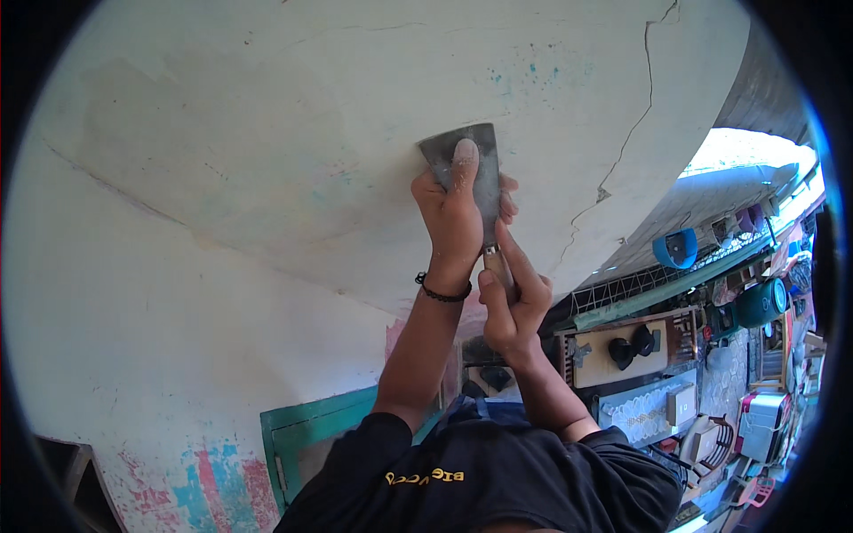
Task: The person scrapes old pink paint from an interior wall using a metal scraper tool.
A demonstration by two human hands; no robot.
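Observation:
A wide metal scraper [487,191] with a wooden handle [507,275] is held up close to a pale, worn plastered surface [293,98]. My left hand [453,213] grips the blade, its thumb flat on the near face and its fingertips showing past the right edge. Lower down, my right hand [520,311] is wrapped round the handle, with the forefinger stretched along it toward the blade. Whether the blade's broad top edge touches the plaster, I cannot tell. Faint turquoise specks [533,73] mark the surface above it.
A long jagged crack [633,129] runs down the plaster on the right. Below left is a green frame [311,422] beside peeling pink and blue paint [213,489]. At the right stand a wooden bench [622,355], a blue-topped table [644,404] and a hanging blue helmet-like object [675,249].

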